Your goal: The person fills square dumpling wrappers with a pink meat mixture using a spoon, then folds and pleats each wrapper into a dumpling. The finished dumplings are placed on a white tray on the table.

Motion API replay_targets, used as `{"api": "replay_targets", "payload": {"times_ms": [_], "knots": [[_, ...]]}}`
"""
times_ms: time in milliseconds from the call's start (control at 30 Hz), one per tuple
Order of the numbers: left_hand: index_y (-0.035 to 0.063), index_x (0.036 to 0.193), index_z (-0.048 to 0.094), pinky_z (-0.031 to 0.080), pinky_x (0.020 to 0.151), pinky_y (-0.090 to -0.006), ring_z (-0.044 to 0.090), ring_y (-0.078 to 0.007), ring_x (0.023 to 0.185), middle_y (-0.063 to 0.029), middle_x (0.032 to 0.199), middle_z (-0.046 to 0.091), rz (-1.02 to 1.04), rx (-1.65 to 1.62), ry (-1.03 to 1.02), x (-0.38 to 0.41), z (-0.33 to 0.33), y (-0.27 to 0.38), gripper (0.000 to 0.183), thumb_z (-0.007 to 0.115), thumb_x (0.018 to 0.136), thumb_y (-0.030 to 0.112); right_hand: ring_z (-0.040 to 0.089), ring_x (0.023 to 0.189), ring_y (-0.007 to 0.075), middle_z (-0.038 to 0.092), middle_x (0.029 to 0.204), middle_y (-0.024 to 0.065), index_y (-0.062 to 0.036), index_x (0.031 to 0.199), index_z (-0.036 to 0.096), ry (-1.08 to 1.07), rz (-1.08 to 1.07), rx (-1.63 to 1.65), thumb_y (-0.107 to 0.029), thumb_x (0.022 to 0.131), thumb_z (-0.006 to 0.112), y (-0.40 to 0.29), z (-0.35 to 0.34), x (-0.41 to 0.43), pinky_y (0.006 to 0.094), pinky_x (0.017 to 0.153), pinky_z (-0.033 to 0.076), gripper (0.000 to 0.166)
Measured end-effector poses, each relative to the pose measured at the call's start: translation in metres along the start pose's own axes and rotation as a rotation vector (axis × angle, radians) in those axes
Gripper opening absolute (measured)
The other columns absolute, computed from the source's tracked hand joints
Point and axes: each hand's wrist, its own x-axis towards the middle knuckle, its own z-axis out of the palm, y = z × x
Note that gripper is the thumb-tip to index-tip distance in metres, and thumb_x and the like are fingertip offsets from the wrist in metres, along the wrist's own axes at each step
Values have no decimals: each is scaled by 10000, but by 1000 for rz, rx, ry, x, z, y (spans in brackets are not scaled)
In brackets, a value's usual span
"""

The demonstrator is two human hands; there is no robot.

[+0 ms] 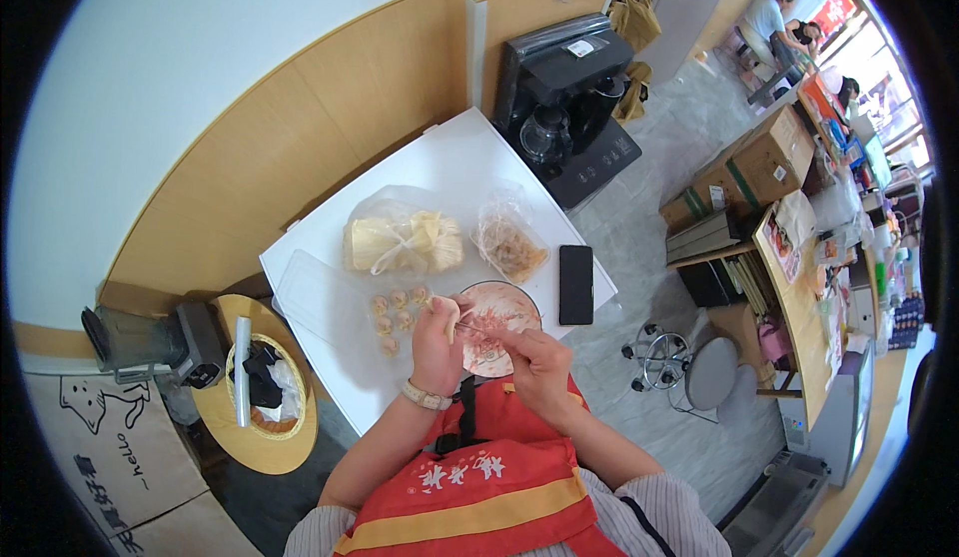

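My left hand [437,351] holds a pale dough wrapper [452,313] over the near left side of a round plate. Between the fingers of my right hand [538,366] is a thin stick-like utensil [472,328], its tip at the wrapper. Pink minced filling is smeared across the plate [524,304]. Several small filled dumplings [399,300] sit in rows just left of the plate. Beyond them lies a plastic bag of stacked pale wrappers [404,242]. A second clear bag [511,246] with light brown contents rests behind the plate.
A black phone [576,285] lies at the white table's [449,154] right edge. Behind stands a black tea machine [566,92] with a glass pot. To the left, a round wooden stool [217,422] bears a basket and a blender [195,347]. A swivel stool [708,377] stands right.
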Motion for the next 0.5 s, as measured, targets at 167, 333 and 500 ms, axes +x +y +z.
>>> {"api": "replay_targets", "payload": {"times_ms": [167, 333, 500], "knots": [[12, 1005, 565, 455, 739, -265, 529, -82, 841, -10, 904, 553, 276, 396, 117, -3, -18, -4, 152, 565, 958, 156, 643, 695, 259, 667, 781, 119, -119, 1028, 719, 40, 145, 127, 56, 779, 612, -7, 4, -8, 321, 627, 499, 323], [14, 1027, 595, 452, 694, -226, 561, -99, 837, -20, 937, 604, 461, 509, 60, -11, -2, 15, 145, 632, 896, 64, 665, 722, 254, 679, 808, 134, -102, 1032, 714, 36, 206, 168, 24, 823, 617, -10, 3, -7, 312, 652, 507, 263], [6, 949, 608, 474, 659, -254, 583, -158, 816, -87, 937, 584, 625, 1004, -14, -13, -9, 22, 154, 685, 832, 69, 674, 742, 254, 688, 841, 138, -102, 1038, 713, 58, 203, 146, 21, 826, 616, -14, 4, -7, 307, 666, 515, 264]]}}
